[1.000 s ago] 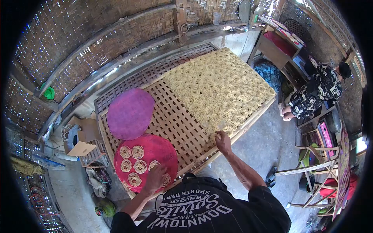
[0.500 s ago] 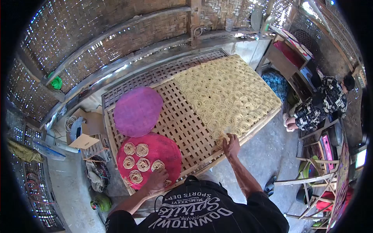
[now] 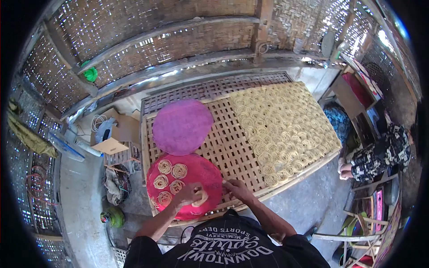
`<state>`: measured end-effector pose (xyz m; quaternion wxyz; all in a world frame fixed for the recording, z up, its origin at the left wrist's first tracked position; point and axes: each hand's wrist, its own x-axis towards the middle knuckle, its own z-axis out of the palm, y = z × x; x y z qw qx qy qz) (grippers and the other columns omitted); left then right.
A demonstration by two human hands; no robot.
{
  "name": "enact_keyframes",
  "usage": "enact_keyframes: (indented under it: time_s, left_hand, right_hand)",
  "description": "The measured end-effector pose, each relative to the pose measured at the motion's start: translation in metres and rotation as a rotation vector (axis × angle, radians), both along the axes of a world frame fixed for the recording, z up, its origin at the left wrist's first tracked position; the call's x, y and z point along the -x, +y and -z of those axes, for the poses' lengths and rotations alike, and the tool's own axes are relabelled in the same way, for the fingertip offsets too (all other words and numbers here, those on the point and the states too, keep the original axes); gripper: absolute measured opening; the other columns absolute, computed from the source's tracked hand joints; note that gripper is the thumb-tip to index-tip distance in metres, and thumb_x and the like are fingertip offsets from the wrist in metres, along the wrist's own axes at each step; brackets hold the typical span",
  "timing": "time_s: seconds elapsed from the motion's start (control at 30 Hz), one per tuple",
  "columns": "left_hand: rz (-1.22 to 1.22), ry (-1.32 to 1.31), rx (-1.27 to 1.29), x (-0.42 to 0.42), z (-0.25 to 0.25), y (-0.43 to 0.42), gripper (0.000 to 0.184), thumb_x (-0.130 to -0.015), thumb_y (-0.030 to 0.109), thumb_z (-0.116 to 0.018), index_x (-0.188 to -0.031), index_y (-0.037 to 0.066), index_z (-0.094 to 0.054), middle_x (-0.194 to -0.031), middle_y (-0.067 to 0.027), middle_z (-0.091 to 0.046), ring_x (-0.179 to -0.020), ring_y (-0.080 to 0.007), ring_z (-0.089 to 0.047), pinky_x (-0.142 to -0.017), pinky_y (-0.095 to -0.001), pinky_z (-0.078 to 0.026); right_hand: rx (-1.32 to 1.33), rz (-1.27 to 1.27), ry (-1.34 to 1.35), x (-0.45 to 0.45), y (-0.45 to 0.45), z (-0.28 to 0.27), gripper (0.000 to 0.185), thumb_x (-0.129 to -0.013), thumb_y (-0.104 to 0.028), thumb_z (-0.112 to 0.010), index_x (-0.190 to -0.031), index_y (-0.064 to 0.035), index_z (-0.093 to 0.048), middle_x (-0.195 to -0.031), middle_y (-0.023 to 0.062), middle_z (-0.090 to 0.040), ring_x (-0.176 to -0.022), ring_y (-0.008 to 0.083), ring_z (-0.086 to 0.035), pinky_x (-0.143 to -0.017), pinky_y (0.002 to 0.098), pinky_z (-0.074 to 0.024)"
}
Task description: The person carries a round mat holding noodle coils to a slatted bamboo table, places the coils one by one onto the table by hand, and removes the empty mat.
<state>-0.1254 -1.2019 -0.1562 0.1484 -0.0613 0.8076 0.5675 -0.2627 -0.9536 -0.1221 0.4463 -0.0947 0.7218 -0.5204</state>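
My left hand (image 3: 188, 193) is closed around a pale coiled noodle nest (image 3: 200, 199), raised over the red round sheet (image 3: 210, 172). Several more noodle nests (image 3: 179, 171) lie on that sheet, to the left of the hand. Close to the sheet's right edge is my right hand (image 3: 239, 190), fingers drawn together; whatever they may hold is too small to make out. Rows of noodle nests (image 3: 286, 129) cover the right part of the woven bamboo rack (image 3: 228, 138).
A purple round sheet (image 3: 183, 127) lies behind the red one. Left of the rack are a cardboard box (image 3: 117, 136) and a green gas cylinder (image 3: 115, 216). A person in patterned clothes (image 3: 384, 152) sits at the right, beside wooden furniture (image 3: 355, 96).
My left hand has lifted a noodle nest off the red sheet. My right hand has left the rows of nests and come left toward the red sheet. The camera view has shifted.
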Motion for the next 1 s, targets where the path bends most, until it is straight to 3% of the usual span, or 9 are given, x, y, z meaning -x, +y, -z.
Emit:
enact_keyframes:
  time_s: [0.13, 0.2, 0.23, 0.27, 0.37, 0.57, 0.67, 0.87, 1.0]
  left_hand:
    - [-0.208, 0.23, 0.359, 0.063, -0.082, 0.037, 0.028, -0.081, 0.026, -0.068, -0.101, 0.007, -0.064, -0.09, -0.0111, -0.066, -0.081, -0.0314, -0.066, -0.071, -0.0391, -0.054]
    - [-0.171, 0.418, 0.465, 0.084, -0.084, 0.054, 0.029, -0.082, 0.025, -0.07, -0.104, 0.008, -0.066, -0.103, -0.0116, -0.065, -0.092, -0.031, -0.064, -0.081, -0.0404, -0.053]
    - [-0.112, 0.539, 0.477, 0.095, -0.079, 0.058, 0.029, -0.082, 0.025, -0.07, -0.105, 0.008, -0.066, -0.108, -0.0116, -0.064, -0.098, -0.0299, -0.063, -0.085, -0.0409, -0.051]
    - [-0.052, 0.66, 0.49, 0.104, -0.074, 0.058, 0.03, -0.082, 0.025, -0.07, -0.106, 0.008, -0.066, -0.113, -0.0117, -0.063, -0.103, -0.0287, -0.062, -0.089, -0.0413, -0.05]
    - [-0.316, 0.554, 0.454, 0.118, -0.07, 0.056, 0.039, -0.079, 0.021, -0.071, -0.116, 0.008, -0.064, -0.119, -0.0119, -0.061, -0.115, -0.0293, -0.056, -0.1, -0.0433, -0.043]
    - [-0.682, 0.231, 0.986, 0.155, 0.038, -0.019, 0.049, -0.082, 0.024, -0.063, -0.128, 0.008, -0.056, -0.124, -0.0137, -0.058, -0.121, -0.0367, -0.05, -0.105, -0.0515, -0.036]
    - [-0.539, 0.247, 1.024, 0.156, 0.04, -0.037, 0.039, -0.084, 0.025, -0.059, -0.118, 0.007, -0.062, -0.126, -0.0134, -0.057, -0.12, -0.0365, -0.05, -0.101, -0.0527, -0.039]
    - [-0.524, 0.237, 0.981, 0.164, 0.05, -0.057, 0.017, -0.081, 0.019, -0.06, -0.089, 0.005, -0.065, -0.108, -0.0116, -0.062, -0.103, -0.0322, -0.058, -0.091, -0.0484, -0.046]
    - [-0.618, 0.498, 0.916, 0.174, 0.022, -0.03, 0.013, -0.076, 0.012, -0.065, -0.086, 0.004, -0.062, -0.088, -0.0114, -0.062, -0.09, -0.0311, -0.062, -0.083, -0.0455, -0.05]
  right_hand:
    - [0.143, 0.061, -0.384, 0.024, -0.032, -0.011, 0.058, -0.098, -0.054, -0.046, -0.11, -0.0001, -0.063, -0.092, 0.011, -0.069, -0.084, 0.0215, -0.067, -0.069, 0.0361, -0.0562]
    - [0.195, 0.149, -0.484, 0.045, -0.046, -0.02, 0.057, -0.099, -0.052, -0.044, -0.112, 0.0005, -0.061, -0.094, 0.0115, -0.068, -0.086, 0.0214, -0.067, -0.069, 0.0369, -0.0571]
    - [0.272, 0.219, -0.546, 0.059, -0.052, -0.008, 0.047, -0.1, -0.043, -0.049, -0.115, -0.0003, -0.06, -0.098, 0.0105, -0.067, -0.088, 0.021, -0.066, -0.069, 0.0379, -0.0572]
    - [0.271, 0.254, -0.44, 0.073, -0.051, 0.002, 0.042, -0.099, -0.038, -0.051, -0.115, -0.0009, -0.06, -0.099, 0.0095, -0.067, -0.089, 0.0208, -0.066, -0.069, 0.038, -0.0573]
    - [0.278, 0.324, -0.191, 0.111, -0.052, -0.001, 0.031, -0.096, -0.026, -0.057, -0.116, -0.0021, -0.06, -0.101, 0.0065, -0.066, -0.09, 0.0194, -0.065, -0.071, 0.0377, -0.0569]
    - [0.231, 0.307, 0.121, 0.191, -0.049, 0.022, 0.028, -0.09, -0.015, -0.064, -0.111, 0.0038, -0.063, -0.096, 0.0039, -0.066, -0.08, 0.0099, -0.056, -0.071, 0.028, -0.0452]
    - [0.226, 0.329, 0.172, 0.217, -0.051, 0.023, 0.024, -0.092, -0.019, -0.064, -0.111, -0.0034, -0.065, -0.094, 0.0001, -0.066, -0.08, 0.0097, -0.057, -0.068, 0.0275, -0.0467]
    - [0.232, 0.374, 0.118, 0.252, -0.048, 0.055, 0.019, -0.09, -0.017, -0.066, -0.106, -0.0057, -0.066, -0.088, -0.0013, -0.066, -0.071, 0.0089, -0.057, -0.063, 0.0269, -0.0457]
    - [0.185, 0.377, 0.171, 0.274, -0.046, 0.045, 0.017, -0.089, -0.014, -0.067, -0.103, -0.0051, -0.065, -0.091, -0.0008, -0.066, -0.076, 0.0092, -0.058, -0.064, 0.0275, -0.0461]
